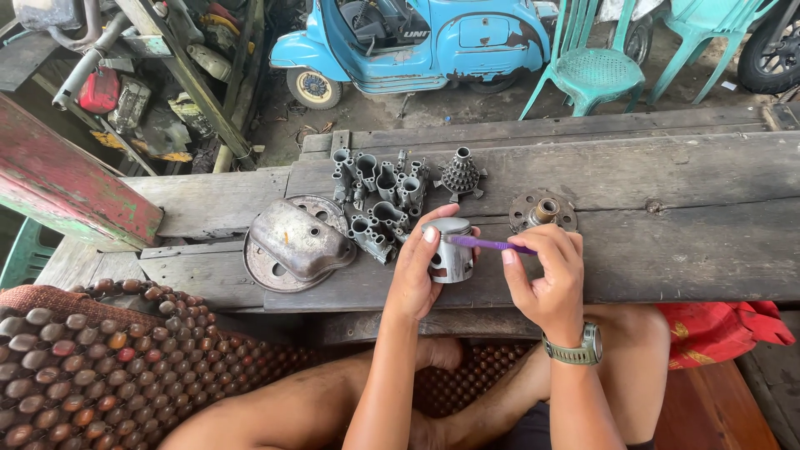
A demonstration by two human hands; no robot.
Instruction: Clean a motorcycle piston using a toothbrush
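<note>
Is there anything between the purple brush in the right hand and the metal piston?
Nothing visible. The purple brush, in the right hand, already reaches the top of the piston, which the left hand holds.

Both forearms reach up from the near edge, side by side. The left hand [414, 275] curls upward, fingers wrapped closed. The right hand [546, 279], a watch on its wrist, pinches thumb against fingertips.

You held a grey metal piston [451, 250] upright above the edge of the wooden bench, crown up, a round pin hole showing in its skirt. A purple toothbrush [487, 244] lay roughly level, its head against the piston's upper rim.
</note>
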